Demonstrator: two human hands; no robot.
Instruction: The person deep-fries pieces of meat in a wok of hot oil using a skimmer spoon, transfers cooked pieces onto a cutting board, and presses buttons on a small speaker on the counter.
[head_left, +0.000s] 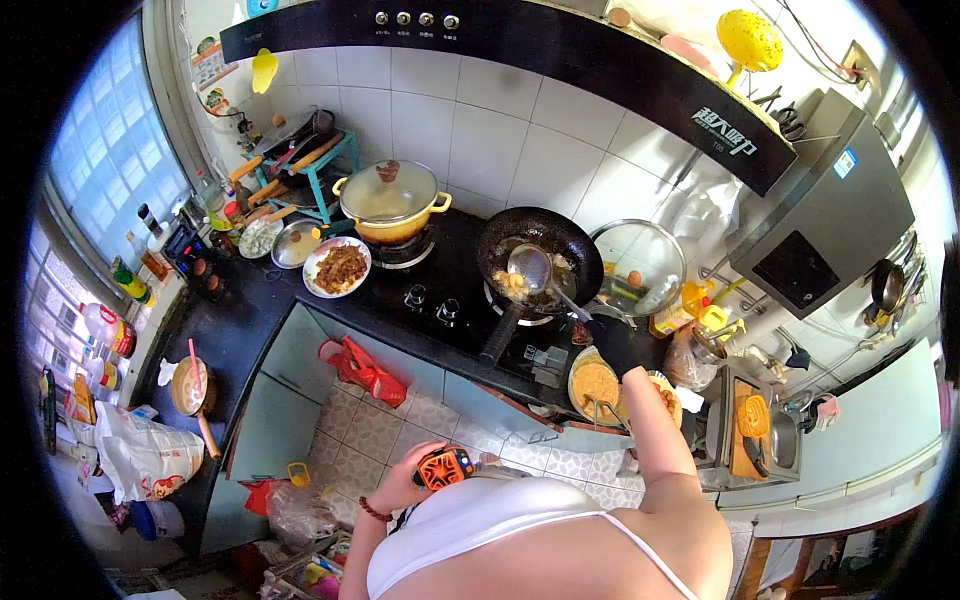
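My right hand [612,343], in a dark glove, reaches over the counter and is closed on the handle of a metal ladle [530,266]. The ladle's round bowl is inside a black wok [545,228] on the right burner. Yellowish food pieces [512,287] lie in the wok beside the ladle. Close to my body, my left hand [402,482] grips an orange-and-black object [443,467] whose kind I cannot make out. Below the right hand stands a bowl of orange-yellow batter-like food [595,387] with utensils in it.
A lidded yellow pot [393,215] sits on the left burner, near a plate of brown food [338,268]. A glass lid [640,262] leans behind the wok. Bottles [685,310] stand at right. A small pan [192,388] is on the left counter; red bags [368,373] hang below.
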